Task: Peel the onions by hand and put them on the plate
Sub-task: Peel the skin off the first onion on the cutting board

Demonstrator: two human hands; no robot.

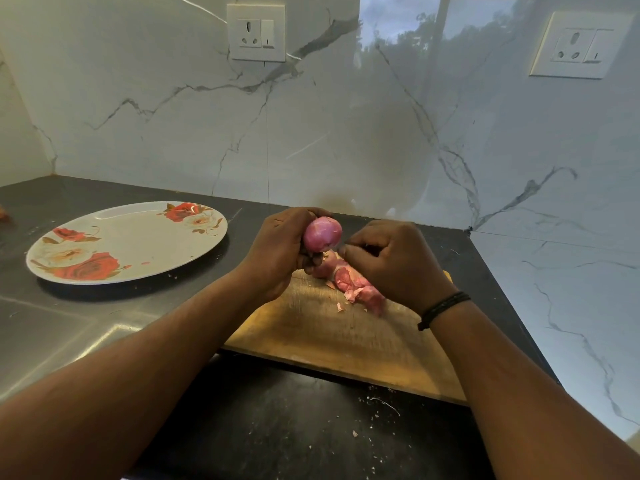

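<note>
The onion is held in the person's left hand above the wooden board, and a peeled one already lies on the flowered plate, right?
Not quite. The head view shows the left hand gripping the onion above the board, but the plate holds no onion yet; only a tiny pink scrap lies on it. The loose peels lie on the board.

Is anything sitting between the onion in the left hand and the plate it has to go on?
Nothing visible blocks it. The left hand holds the onion above the far end of the cutting board; the plate lies to its left with only dark counter between them. The peel scraps lie on the board, off that path.
</note>
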